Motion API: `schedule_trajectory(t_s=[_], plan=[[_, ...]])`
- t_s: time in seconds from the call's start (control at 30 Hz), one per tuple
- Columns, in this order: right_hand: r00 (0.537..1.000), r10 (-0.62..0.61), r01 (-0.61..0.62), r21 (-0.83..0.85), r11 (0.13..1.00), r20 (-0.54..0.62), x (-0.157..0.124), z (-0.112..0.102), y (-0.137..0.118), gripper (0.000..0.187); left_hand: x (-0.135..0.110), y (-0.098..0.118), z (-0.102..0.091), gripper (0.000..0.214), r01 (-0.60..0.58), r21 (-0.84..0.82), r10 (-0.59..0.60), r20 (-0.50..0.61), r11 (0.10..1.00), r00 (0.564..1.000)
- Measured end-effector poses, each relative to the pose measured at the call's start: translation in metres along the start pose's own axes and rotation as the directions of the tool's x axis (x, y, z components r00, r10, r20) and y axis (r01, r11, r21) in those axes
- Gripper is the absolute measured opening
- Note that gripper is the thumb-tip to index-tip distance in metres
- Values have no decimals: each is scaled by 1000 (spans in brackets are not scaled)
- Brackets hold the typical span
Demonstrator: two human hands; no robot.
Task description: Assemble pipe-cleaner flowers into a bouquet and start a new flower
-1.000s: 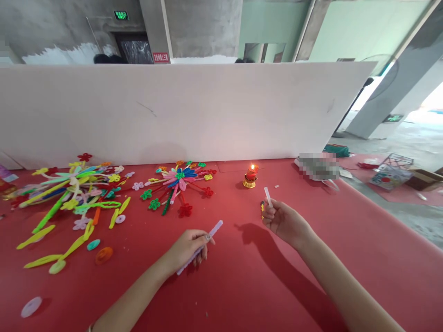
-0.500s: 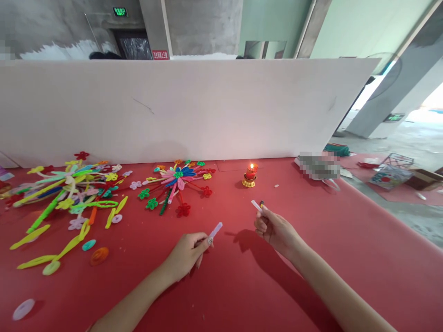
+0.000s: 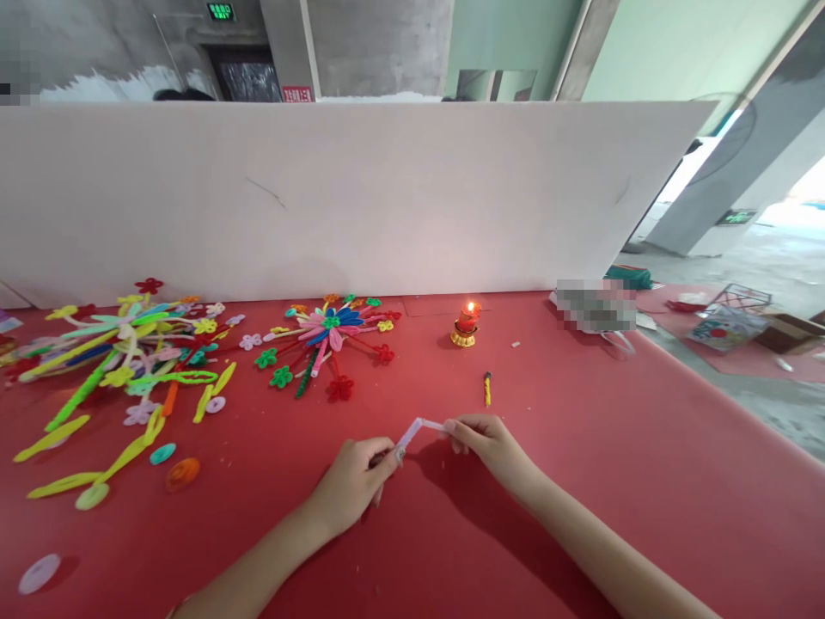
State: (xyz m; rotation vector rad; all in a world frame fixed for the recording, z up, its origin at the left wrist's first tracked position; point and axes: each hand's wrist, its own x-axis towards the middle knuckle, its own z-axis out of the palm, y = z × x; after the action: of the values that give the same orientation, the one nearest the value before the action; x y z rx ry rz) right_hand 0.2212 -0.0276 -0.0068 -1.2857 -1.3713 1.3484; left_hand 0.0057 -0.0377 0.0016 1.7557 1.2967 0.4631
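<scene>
Between thumb and fingers, my left hand point(image 3: 361, 473) pinches a short pale lilac stick point(image 3: 410, 432) that slants up and to the right. My right hand point(image 3: 483, 440) is closed on a thinner whitish-lilac strip point(image 3: 434, 425) pointing left. The tips of the two pieces meet, or nearly meet, in front of me; I cannot tell if they are joined. Beyond my right hand lies a small yellow stick with a dark end point(image 3: 488, 389). A lit red candle point(image 3: 468, 320) stands in a gold holder point(image 3: 462, 339) farther back.
Colourful fuzzy flower ornaments point(image 3: 331, 323) and a larger pile of them point(image 3: 129, 331) spread across the left of the red table point(image 3: 400, 542). Loose coils, an orange one point(image 3: 183, 474) among them, lie nearer. A white board point(image 3: 387, 189) stands behind. Toward the back right is a blurred pale item point(image 3: 593, 308).
My right hand has moved left and nearer, bringing its strip to the left hand's stick. The yellow stick with the dark end has left my right hand and lies on the table.
</scene>
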Motion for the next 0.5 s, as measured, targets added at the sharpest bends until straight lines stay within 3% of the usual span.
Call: schedule_trajectory(t_s=[0.1, 0.17, 0.27, 0.37, 0.43, 0.5], plan=[[1000, 3, -3, -29, 1000, -6, -1, 0, -3, 44, 2, -4, -1, 38, -58, 205, 73, -68, 977, 995], [1000, -1, 1, -35, 999, -6, -1, 0, -2, 44, 3, -7, -4, 37, -54, 440, 133, -150, 896, 980], [1000, -7, 6, -43, 999, -5, -1, -1, 2, 43, 6, -7, -6, 32, 93, 689, 122, -257, 718, 959], [1000, -8, 8, -38, 999, -3, 0, -2, 6, 42, 8, 1, -11, 35, 254, 778, 37, -335, 575, 942], [1000, -3, 3, -23, 1000, -7, 0, -3, 8, 42, 6, 9, -28, 41, 345, 788, -6, -398, 510, 918], [1000, 8, -8, -3, 1000, -14, 0, -3, 10, 43, -5, 13, -62, 43, 459, 739, -87, -483, 493, 871]])
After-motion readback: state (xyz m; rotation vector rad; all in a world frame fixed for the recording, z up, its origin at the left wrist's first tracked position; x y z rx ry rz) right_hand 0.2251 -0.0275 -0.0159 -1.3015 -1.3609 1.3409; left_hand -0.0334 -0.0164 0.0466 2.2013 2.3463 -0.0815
